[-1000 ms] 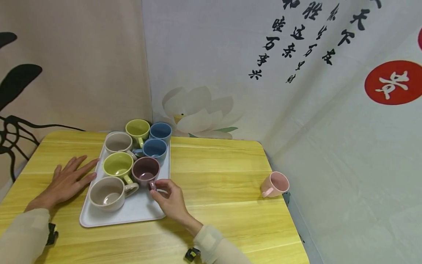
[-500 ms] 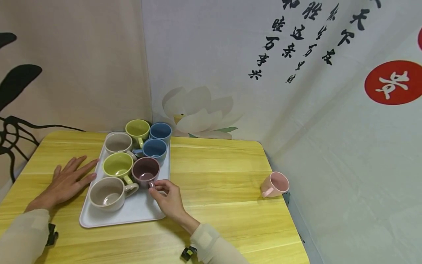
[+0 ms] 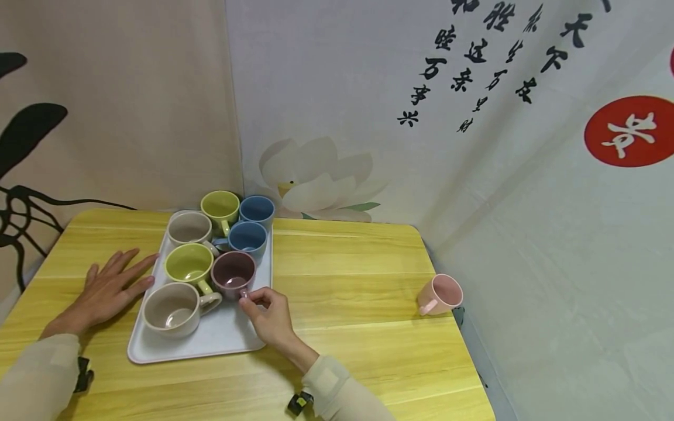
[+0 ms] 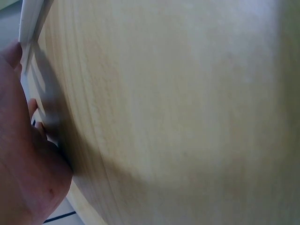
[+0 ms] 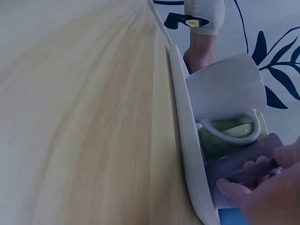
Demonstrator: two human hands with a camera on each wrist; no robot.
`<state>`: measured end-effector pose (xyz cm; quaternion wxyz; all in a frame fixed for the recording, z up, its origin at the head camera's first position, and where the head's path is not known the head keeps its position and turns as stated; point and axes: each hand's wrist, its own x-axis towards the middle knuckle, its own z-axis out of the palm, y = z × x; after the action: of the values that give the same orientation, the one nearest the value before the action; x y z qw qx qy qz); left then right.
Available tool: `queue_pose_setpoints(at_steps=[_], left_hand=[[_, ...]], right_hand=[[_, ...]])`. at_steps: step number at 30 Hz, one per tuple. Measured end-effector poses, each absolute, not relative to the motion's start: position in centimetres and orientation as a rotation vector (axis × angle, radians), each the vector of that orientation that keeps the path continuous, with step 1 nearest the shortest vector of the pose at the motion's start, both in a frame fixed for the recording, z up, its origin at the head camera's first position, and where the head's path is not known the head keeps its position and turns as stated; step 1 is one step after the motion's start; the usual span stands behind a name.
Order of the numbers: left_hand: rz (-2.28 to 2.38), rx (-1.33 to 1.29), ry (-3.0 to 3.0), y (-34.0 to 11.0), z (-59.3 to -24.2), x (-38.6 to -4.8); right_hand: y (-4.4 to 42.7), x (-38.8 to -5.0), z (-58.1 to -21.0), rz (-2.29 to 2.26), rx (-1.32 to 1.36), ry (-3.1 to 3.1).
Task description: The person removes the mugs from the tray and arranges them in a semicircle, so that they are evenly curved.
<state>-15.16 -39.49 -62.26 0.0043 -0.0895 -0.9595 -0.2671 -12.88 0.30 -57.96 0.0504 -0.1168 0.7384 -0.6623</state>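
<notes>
A purple mug (image 3: 233,275) stands upright on a white tray (image 3: 226,342), its handle pinched between the thumb and fingers of my right hand (image 3: 274,320). In the right wrist view my right hand (image 5: 272,197) grips that handle at the side of the purple mug (image 5: 218,171). My left hand (image 3: 107,289) lies with spread, fairly straight fingers at the tray's left edge, its fingertips touching it. In the left wrist view, only part of my left hand (image 4: 28,164) shows beside the tray's edge (image 4: 29,23).
Around the purple mug on the tray stand green mugs (image 3: 188,263), blue mugs (image 3: 247,238) and beige mugs (image 3: 171,309). Away to the right, a pink mug (image 3: 439,294) stands near the right edge of the wooden table (image 3: 358,263). Behind hangs a printed cloth (image 3: 337,105).
My right hand and forearm have shifted very slightly left, with the fingers still at the purple mug's handle. The left hand and the mugs look the same.
</notes>
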Motion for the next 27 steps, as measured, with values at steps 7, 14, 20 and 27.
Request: queue_pose_setpoints(at_steps=[7,14,20,27], left_hand=[[-0.846,-0.274,-3.013,-39.5,-62.6,-15.2],[-0.836,-0.284,-3.002,-39.3,-62.2,-15.1],[-0.836,-0.278,-3.002,-39.5,-62.3,-15.1],[-0.852,-0.283,-2.992,-39.8,-62.8,-15.3]], right_hand=[[0.6,-12.6,-57.8,-2.014,-0.270,2.266],[1.6,-12.3,-57.4,-2.009,-0.244,2.262],[2.5,-11.9,-57.1,-2.023,-0.199,2.216],[3.4,-11.2,-56.7,-2.088,-0.142,2.131]])
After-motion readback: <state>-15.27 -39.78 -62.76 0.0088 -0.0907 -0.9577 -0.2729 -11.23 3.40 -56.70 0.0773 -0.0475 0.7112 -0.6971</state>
